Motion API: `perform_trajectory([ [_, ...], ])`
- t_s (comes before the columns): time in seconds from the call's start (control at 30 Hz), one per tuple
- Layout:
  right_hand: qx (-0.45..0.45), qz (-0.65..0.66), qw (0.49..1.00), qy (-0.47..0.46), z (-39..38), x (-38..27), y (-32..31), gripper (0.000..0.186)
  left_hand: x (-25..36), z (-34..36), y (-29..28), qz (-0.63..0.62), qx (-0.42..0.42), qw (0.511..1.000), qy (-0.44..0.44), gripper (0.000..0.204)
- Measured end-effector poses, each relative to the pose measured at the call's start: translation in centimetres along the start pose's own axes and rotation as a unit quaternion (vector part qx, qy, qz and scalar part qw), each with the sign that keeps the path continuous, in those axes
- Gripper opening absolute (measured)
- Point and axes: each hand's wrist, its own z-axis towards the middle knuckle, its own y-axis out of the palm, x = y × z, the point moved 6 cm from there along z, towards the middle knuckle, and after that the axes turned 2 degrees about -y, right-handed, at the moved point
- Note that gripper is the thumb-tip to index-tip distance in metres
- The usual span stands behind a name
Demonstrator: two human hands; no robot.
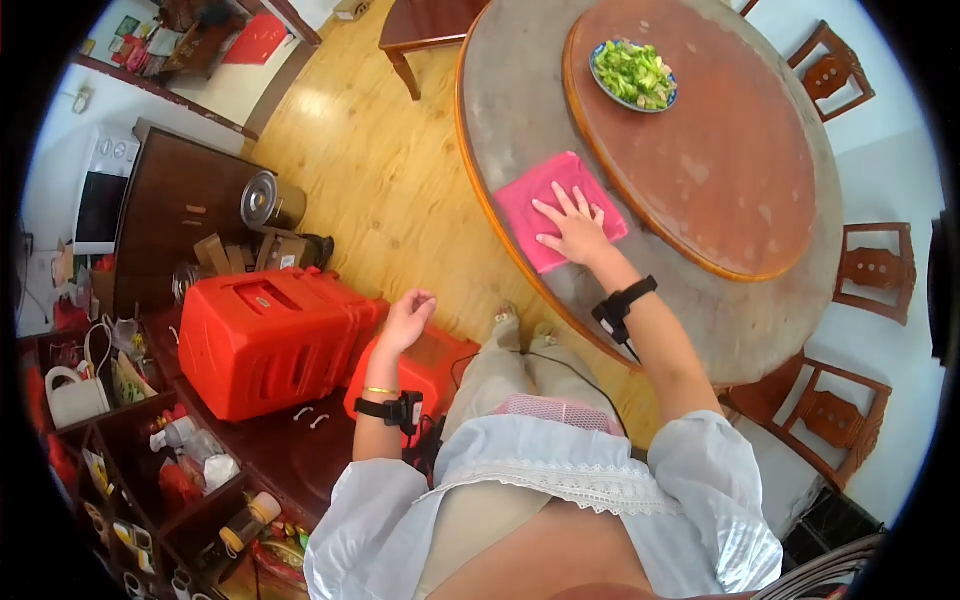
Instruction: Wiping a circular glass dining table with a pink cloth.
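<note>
"Pale blue blouse (480, 440) comes first, close up, with white lace (560, 490) along its hem. And the hands?"

"Well apart. The right hand (582, 238) lies palm down, fingers spread, on a pink cloth (530, 215). The left hand (408, 318) hangs in the air beyond the table's left edge, fingers loosely bent; I cannot tell whether they close on anything."

"So where exactly is the cloth?"

"Directly under the right hand, well away from the left one. It sits on the table (505, 110) between the left edge and the turntable (710, 170), one corner just beside the turntable's rim."

"Any writing?"

"A small label (262, 302) on the red case (240, 345) below the left hand, too small to make out."

"Materials?"

"The cloth is soft-looking and squarish. The table is round, with a dull grey, scuffed top and an orange-brown wooden edge; the turntable is a reddish-brown disc with worn patches. Near its far left edge stands a blue-rimmed plate (672, 101) of chopped green vegetables (636, 75)."

"Farther out?"

"Carved brown wooden chairs (880, 268) along the table's right edge, wood-grained floor (370, 120) past its left, and the red case's smooth, blocky plastic."
</note>
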Motion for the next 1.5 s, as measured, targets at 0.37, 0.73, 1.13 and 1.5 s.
perform_trajectory([
  [0.37,0.021,0.025,0.999,-0.020,1.0,-1.6,1.6,0.057,1.0,4.1,-2.9,0.009,-0.066,0.997,-0.033,0.019],
  [0.73,0.054,0.071,0.982,0.164,21.1,-3.8,-1.3,0.057,0.3,17.4,-19.8,-0.027,-0.050,0.998,-0.029,0.022],
  [1.13,0.111,0.097,0.938,0.315,34.4,-1.3,-4.6,0.056,10.8,35.2,-30.9,0.065,-0.118,0.990,-0.027,0.018],
  [1.5,0.071,0.161,0.921,0.348,50.2,6.7,-11.9,0.058,23.6,54.6,-30.8,0.172,-0.223,0.960,-0.001,0.018],
])
